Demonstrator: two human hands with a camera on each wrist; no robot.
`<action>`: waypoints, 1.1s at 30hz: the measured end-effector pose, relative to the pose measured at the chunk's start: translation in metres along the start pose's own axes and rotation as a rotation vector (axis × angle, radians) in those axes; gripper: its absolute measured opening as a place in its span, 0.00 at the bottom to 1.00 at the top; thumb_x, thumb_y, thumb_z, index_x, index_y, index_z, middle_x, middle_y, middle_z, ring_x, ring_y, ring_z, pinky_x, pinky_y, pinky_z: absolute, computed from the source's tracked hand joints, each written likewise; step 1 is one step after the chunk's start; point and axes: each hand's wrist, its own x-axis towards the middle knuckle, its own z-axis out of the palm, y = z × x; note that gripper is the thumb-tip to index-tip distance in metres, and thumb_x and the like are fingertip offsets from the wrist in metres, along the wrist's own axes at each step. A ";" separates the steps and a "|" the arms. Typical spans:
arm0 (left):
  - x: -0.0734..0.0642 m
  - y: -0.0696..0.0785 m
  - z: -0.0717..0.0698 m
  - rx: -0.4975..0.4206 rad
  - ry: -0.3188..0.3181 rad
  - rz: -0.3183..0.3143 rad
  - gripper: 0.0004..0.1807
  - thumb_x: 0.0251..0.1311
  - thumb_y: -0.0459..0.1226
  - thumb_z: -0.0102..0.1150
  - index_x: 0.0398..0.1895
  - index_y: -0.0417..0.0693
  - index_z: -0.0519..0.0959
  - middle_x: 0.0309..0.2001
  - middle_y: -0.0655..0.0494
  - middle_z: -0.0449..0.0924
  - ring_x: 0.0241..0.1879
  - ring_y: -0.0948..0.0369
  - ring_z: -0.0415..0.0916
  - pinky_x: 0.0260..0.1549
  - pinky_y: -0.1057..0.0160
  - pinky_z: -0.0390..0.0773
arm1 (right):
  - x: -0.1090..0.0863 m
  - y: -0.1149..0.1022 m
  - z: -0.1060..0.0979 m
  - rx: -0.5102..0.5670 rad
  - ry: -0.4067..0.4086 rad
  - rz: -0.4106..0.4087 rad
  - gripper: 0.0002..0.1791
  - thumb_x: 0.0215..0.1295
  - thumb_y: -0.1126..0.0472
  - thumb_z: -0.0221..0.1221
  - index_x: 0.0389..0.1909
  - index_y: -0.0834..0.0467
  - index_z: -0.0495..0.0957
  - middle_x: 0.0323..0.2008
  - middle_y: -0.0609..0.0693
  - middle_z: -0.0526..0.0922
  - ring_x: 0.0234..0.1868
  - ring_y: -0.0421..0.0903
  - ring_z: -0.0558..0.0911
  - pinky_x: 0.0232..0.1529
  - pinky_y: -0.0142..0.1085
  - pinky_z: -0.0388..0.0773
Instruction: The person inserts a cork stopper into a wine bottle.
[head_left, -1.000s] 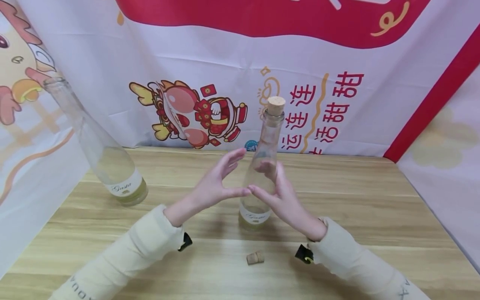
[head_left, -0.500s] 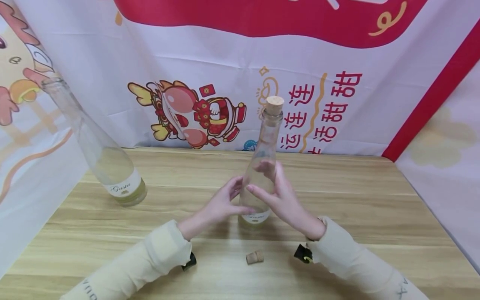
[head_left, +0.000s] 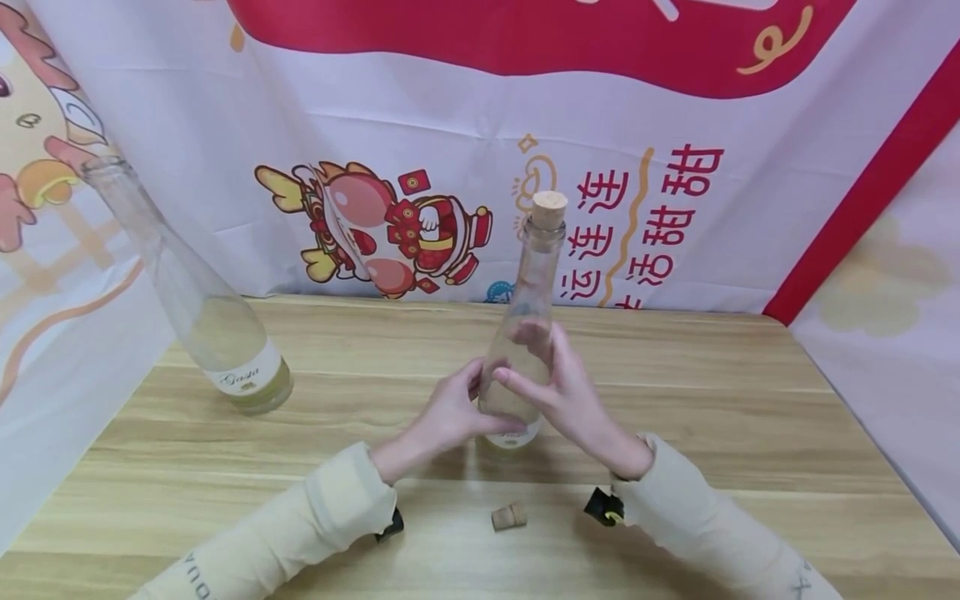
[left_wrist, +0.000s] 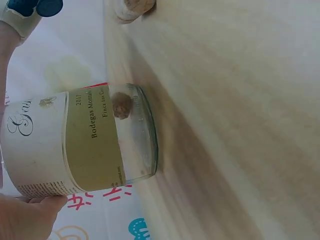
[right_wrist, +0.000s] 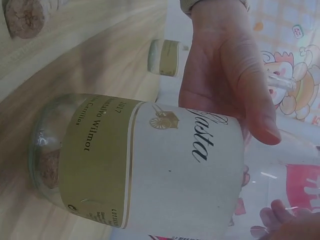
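Note:
A clear glass wine bottle (head_left: pixel 534 287) with a white and olive "Gasta" label (right_wrist: pixel 182 165) stands upright on the table. A pale cork stopper (head_left: pixel 550 210) sits part way in its mouth. Low on the body, my left hand (head_left: pixel 459 411) curls round the glass, its thumb across the label. Higher up, my right hand (head_left: pixel 564 390) grips the other side; its fingers show through the glass from behind. Through the base, a brown cork-like lump (left_wrist: pixel 121 105) is visible. On the table in front of the bottle lies a loose cork (head_left: pixel 509 516).
Toward the left back of the wooden table (head_left: pixel 712 400) stands a second, uncorked Gasta bottle (head_left: pixel 217 329), some greenish colour showing at its bottom. A white printed cloth (head_left: pixel 450 100) hangs behind the table and along its sides.
My left hand came in from the left, moved down and closed round the lower part of the bottle. My right hand kept its grip; bottle and loose cork stayed put.

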 end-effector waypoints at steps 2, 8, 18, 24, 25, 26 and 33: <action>0.004 0.003 -0.002 -0.009 0.007 0.009 0.40 0.35 0.40 0.75 0.57 0.47 0.69 0.58 0.55 0.71 0.59 0.57 0.65 0.58 0.57 0.65 | 0.004 -0.001 -0.002 0.000 0.001 -0.019 0.30 0.52 0.74 0.61 0.55 0.69 0.59 0.52 0.63 0.70 0.57 0.55 0.70 0.62 0.42 0.61; 0.023 0.015 -0.011 0.006 0.042 0.030 0.38 0.35 0.41 0.75 0.55 0.48 0.70 0.57 0.53 0.72 0.58 0.57 0.67 0.57 0.58 0.67 | 0.028 -0.008 -0.010 -0.016 0.038 -0.090 0.29 0.52 0.74 0.61 0.54 0.69 0.61 0.49 0.62 0.72 0.53 0.53 0.72 0.59 0.40 0.66; 0.065 0.026 -0.027 -0.023 0.060 0.085 0.40 0.39 0.43 0.73 0.60 0.53 0.67 0.60 0.56 0.69 0.60 0.60 0.65 0.58 0.61 0.66 | 0.072 -0.008 -0.024 -0.128 0.131 -0.029 0.29 0.53 0.66 0.64 0.54 0.68 0.64 0.54 0.61 0.69 0.55 0.54 0.70 0.59 0.42 0.66; 0.092 0.030 -0.030 -0.021 0.106 0.115 0.38 0.38 0.42 0.73 0.58 0.51 0.69 0.57 0.53 0.73 0.57 0.59 0.69 0.54 0.63 0.69 | 0.098 0.001 -0.036 -0.161 0.169 0.007 0.29 0.55 0.62 0.63 0.56 0.67 0.64 0.54 0.60 0.69 0.56 0.55 0.69 0.60 0.42 0.65; 0.096 0.030 -0.031 -0.007 0.115 0.108 0.38 0.38 0.43 0.73 0.58 0.52 0.70 0.56 0.54 0.73 0.56 0.59 0.70 0.53 0.63 0.70 | 0.102 0.003 -0.038 -0.163 0.174 0.013 0.29 0.56 0.62 0.63 0.56 0.67 0.64 0.54 0.61 0.70 0.56 0.54 0.69 0.60 0.42 0.64; 0.100 0.030 -0.031 0.001 0.121 0.101 0.38 0.39 0.44 0.73 0.58 0.52 0.70 0.56 0.54 0.74 0.55 0.59 0.70 0.53 0.63 0.71 | 0.105 0.005 -0.040 -0.171 0.178 0.024 0.30 0.56 0.61 0.63 0.56 0.67 0.64 0.54 0.60 0.70 0.56 0.53 0.70 0.60 0.42 0.64; 0.123 0.025 -0.029 -0.012 0.169 0.032 0.38 0.40 0.43 0.73 0.59 0.52 0.69 0.60 0.55 0.69 0.59 0.60 0.67 0.55 0.65 0.69 | 0.124 0.020 -0.045 -0.185 0.204 0.080 0.32 0.55 0.59 0.64 0.58 0.64 0.64 0.54 0.58 0.71 0.55 0.49 0.70 0.59 0.37 0.65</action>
